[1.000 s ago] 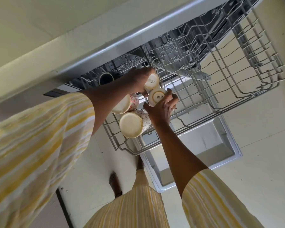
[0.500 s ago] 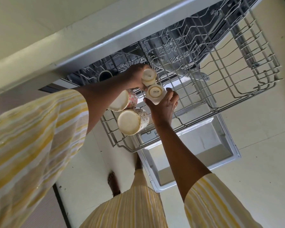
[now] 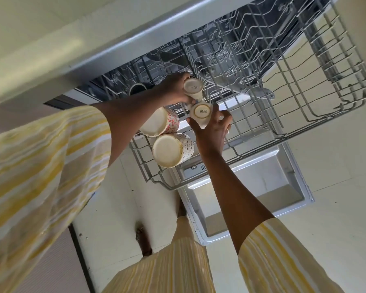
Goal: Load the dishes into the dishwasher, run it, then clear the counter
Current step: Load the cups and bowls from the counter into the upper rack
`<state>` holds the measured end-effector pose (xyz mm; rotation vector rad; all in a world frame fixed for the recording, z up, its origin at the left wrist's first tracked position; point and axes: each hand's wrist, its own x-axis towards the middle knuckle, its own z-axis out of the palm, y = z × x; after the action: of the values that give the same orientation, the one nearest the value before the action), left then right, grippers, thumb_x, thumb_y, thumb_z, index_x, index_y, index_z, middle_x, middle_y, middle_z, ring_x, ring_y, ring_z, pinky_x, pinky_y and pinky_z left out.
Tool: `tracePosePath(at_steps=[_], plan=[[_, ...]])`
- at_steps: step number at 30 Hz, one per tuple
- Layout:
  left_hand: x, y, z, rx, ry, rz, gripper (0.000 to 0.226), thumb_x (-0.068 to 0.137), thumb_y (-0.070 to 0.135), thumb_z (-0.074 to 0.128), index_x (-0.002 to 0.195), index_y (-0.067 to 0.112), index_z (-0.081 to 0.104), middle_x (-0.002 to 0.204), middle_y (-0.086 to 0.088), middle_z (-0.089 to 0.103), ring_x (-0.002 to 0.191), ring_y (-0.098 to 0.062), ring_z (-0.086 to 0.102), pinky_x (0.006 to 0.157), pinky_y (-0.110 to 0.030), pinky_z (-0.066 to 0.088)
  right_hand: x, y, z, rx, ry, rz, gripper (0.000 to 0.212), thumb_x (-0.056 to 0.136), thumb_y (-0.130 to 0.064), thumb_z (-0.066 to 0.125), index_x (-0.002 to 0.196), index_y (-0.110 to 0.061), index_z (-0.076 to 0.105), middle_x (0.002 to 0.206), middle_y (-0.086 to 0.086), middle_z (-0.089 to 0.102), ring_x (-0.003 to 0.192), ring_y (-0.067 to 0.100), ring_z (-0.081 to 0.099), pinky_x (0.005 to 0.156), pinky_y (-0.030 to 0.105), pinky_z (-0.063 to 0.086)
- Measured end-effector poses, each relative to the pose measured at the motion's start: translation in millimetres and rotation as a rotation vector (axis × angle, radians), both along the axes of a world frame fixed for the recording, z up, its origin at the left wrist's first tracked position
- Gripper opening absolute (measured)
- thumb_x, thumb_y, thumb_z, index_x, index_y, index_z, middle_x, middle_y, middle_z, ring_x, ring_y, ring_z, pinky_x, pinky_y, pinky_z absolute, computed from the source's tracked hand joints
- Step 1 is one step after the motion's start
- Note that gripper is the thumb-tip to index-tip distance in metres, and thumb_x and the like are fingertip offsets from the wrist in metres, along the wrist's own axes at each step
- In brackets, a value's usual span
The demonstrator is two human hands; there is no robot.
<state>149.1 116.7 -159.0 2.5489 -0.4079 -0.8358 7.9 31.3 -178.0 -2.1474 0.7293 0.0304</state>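
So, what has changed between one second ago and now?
Very little. The left hand eased its small cup slightly deeper into the upper rack, away from the SISTA cup held by the right hand. Both grips, the patterned mugs and the rack stayed.

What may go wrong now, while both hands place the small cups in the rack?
1. The left hand and right hand each grip a small cup; the left cup and the SISTA cup are very close and may knock and chip.
2. The right wrist passes beside the nearer patterned mug, so pulling back could nudge it.
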Motion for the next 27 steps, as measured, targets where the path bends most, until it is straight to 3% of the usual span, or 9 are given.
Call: tracePosePath(at_steps=[3,7,11,20,27], plan=[[0,-4,-1,0.022,-0.012,-0.036,0.087,0.070,0.016,0.078,0.143,0.010,0.031,0.139,-0.019,0.043,0.124,-0.030,0.044,0.092,-0.026,0.033,1,-1,-2,0.004,0.048,0.020,0.077,0.076,-0.031,0.073,0.140,-0.016,0.032,0.137,0.019,0.024,0.117,0.034,0.039,0.099,0.046,0.041],[-3,-11,2,0.065,-0.040,-0.152,0.072,0.068,0.017,0.078,0.132,0.014,0.046,0.127,-0.018,0.049,0.113,-0.033,0.051,0.089,-0.032,0.040,1,-6,1,0.029,0.040,-0.023,0.074,0.067,-0.018,0.077,0.129,-0.011,0.038,0.130,0.017,0.029,0.104,0.031,0.051,0.093,0.048,0.049],[-5,-12,7,0.109,-0.030,-0.178,0.088,0.065,0.015,0.082,0.141,0.014,0.037,0.131,-0.018,0.046,0.118,-0.032,0.048,0.099,-0.037,0.041,-5,-4,4,0.061,0.032,-0.055,0.075,0.062,-0.013,0.077,0.125,-0.007,0.037,0.124,0.015,0.035,0.101,0.034,0.053,0.088,0.047,0.052],[-8,-13,12,0.076,-0.016,-0.270,0.065,0.069,0.011,0.077,0.128,0.008,0.048,0.124,-0.017,0.053,0.112,-0.033,0.053,0.091,-0.036,0.042,-3,3,2,0.061,0.086,-0.125,0.067,0.069,-0.016,0.075,0.120,-0.010,0.032,0.118,0.012,0.032,0.099,0.033,0.052,0.077,0.029,0.045],[-5,-8,14,0.084,0.011,-0.269,0.074,0.062,0.022,0.082,0.126,0.015,0.047,0.120,-0.012,0.056,0.107,-0.030,0.055,0.090,-0.038,0.045,-2,2,6,-0.021,0.170,-0.052,0.072,0.077,-0.030,0.072,0.128,-0.009,0.027,0.121,0.014,0.033,0.104,0.035,0.054,0.080,0.040,0.052]])
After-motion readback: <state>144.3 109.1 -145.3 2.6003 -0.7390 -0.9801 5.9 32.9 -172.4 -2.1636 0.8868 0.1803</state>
